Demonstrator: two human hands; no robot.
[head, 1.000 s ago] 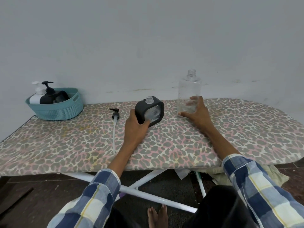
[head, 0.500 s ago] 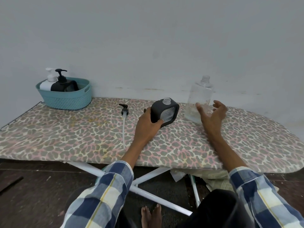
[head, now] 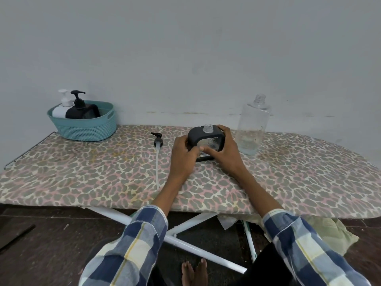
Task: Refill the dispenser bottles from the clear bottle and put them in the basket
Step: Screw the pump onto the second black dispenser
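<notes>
A black square dispenser bottle [head: 203,136] with an open neck stands mid-board, tilted a little. My left hand [head: 182,154] grips its left side and my right hand [head: 223,150] wraps its right side and front. Its black pump head with a long white tube [head: 157,150] lies on the board to the left. The clear bottle [head: 252,125], uncapped and nearly empty, stands upright just right of my right hand, apart from it. A teal basket [head: 90,127] at the far left holds a white dispenser bottle [head: 61,109] and a black dispenser bottle [head: 82,111].
All of this rests on a leopard-print ironing board [head: 82,176] against a grey wall. White metal legs and a bare foot [head: 194,273] show below the front edge. A pale cloth [head: 334,230] hangs under the right end.
My right hand has let go of the clear bottle and moved left onto the black dispenser bottle. My left hand keeps its grip. The camera view shifted slightly.
</notes>
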